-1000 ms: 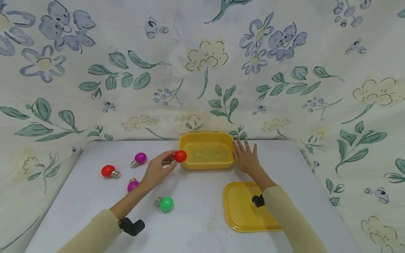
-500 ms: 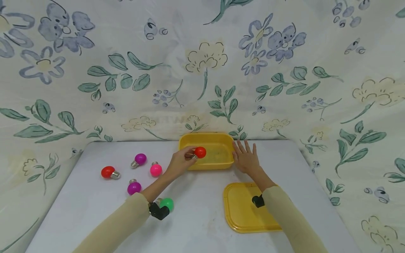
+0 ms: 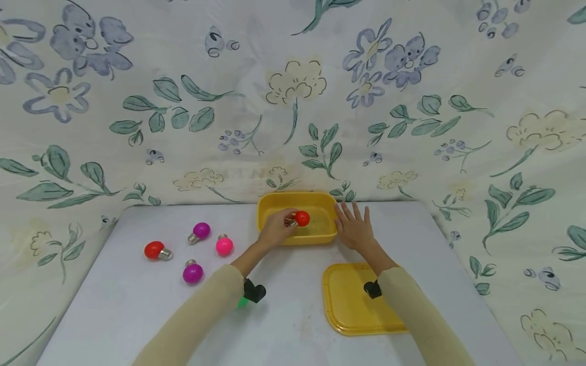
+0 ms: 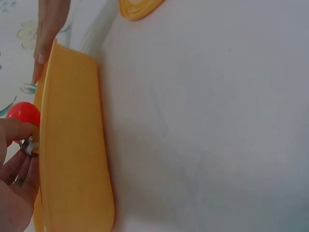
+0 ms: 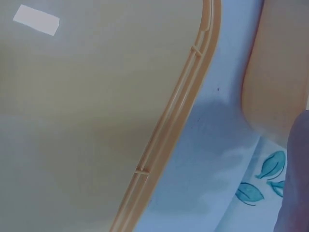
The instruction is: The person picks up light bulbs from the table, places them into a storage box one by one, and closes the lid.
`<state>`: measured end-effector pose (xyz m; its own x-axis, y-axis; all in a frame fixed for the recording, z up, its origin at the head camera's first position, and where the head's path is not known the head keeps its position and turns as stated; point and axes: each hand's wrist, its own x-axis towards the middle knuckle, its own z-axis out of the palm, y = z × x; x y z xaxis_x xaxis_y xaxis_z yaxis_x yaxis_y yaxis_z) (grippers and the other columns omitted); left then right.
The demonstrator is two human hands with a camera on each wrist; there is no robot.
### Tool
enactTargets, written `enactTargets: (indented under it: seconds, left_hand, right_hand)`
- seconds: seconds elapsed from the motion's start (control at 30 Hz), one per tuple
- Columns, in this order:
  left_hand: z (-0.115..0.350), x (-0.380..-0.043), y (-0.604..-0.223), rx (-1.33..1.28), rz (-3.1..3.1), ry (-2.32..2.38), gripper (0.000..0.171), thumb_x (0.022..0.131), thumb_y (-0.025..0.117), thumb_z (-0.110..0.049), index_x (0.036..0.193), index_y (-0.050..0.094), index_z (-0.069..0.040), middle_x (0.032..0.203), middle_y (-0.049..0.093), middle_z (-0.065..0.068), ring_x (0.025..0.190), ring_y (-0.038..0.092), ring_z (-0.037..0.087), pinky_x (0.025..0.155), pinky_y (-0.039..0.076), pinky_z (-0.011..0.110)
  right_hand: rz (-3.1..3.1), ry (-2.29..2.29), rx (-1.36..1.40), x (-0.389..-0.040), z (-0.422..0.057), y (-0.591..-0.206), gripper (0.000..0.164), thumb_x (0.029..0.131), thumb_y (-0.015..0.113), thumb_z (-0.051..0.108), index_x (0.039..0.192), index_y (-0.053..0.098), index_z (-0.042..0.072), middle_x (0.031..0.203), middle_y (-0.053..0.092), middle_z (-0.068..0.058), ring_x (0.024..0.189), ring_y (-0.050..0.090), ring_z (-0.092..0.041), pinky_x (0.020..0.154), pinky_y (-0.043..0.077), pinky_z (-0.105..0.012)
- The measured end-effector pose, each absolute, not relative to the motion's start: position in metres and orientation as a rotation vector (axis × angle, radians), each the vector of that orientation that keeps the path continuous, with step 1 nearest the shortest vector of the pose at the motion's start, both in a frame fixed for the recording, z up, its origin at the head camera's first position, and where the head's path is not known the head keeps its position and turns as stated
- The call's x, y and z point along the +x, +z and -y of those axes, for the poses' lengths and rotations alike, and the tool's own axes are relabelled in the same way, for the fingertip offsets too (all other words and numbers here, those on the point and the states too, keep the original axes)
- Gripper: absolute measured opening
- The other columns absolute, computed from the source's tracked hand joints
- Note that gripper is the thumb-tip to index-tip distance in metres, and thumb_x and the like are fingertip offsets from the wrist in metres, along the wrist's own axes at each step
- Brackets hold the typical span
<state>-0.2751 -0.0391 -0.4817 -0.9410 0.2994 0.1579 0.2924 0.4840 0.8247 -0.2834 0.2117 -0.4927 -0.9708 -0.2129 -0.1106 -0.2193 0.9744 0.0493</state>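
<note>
My left hand (image 3: pixel 276 229) pinches a red light bulb (image 3: pixel 302 218) by its metal screw base, over the yellow plastic container (image 3: pixel 302 240). In the left wrist view the red bulb (image 4: pixel 24 113) shows just beyond the rim of the container (image 4: pixel 75 140). My right hand (image 3: pixel 355 231) rests with straight, spread fingers against the container's right side. Only an edge of that hand (image 5: pixel 295 179) appears in the right wrist view. A yellow lid (image 3: pixel 352 300) lies flat under my right forearm, partly covered by the sleeve.
Left on the white table (image 3: pixel 284 325) lie another red bulb (image 3: pixel 154 250), a pink bulb (image 3: pixel 224 246) and two purple bulbs, one far (image 3: pixel 202 230) and one nearer (image 3: pixel 193 273). A green bulb (image 3: pixel 242 303) is mostly hidden by my left sleeve. Floral cloth (image 3: pixel 256 117) hangs behind.
My left hand has carried the red bulb rightward, from the container's left edge to over its inside. The pink bulb has come into sight; the green one is now mostly covered. My right hand stays put.
</note>
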Motion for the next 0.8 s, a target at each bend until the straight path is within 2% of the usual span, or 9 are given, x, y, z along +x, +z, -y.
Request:
enactTargets:
  seconds: [0.57, 0.8]
  left_hand:
    - [0.008, -0.287, -0.489, 0.545, -2.748, 1.254, 0.034, 0.092, 0.068, -0.001, 0.126, 0.063, -0.002, 0.119, 0.067, 0.016, 0.108, 0.064, 0.03, 0.096, 0.052, 0.041]
    - [-0.004, -0.291, -0.487, 0.518, -2.724, 1.157, 0.035, 0.09, 0.066, 0.002, 0.125, 0.063, 0.002, 0.117, 0.067, 0.019, 0.109, 0.062, 0.033, 0.097, 0.05, 0.043]
  right_hand:
    - [-2.988, 0.121, -0.291, -0.285, -0.21, -0.492, 0.057, 0.109, 0.014, 0.039, 0.162, 0.004, 0.02, 0.166, 0.007, -0.005, 0.151, 0.002, -0.036, 0.117, -0.003, -0.063]
    - [-2.995, 0.104, -0.277, -0.286, -0.21, -0.495, 0.057, 0.109, 0.015, 0.04, 0.162, 0.004, 0.02, 0.166, 0.008, -0.005, 0.151, 0.002, -0.036, 0.116, -0.004, -0.063]
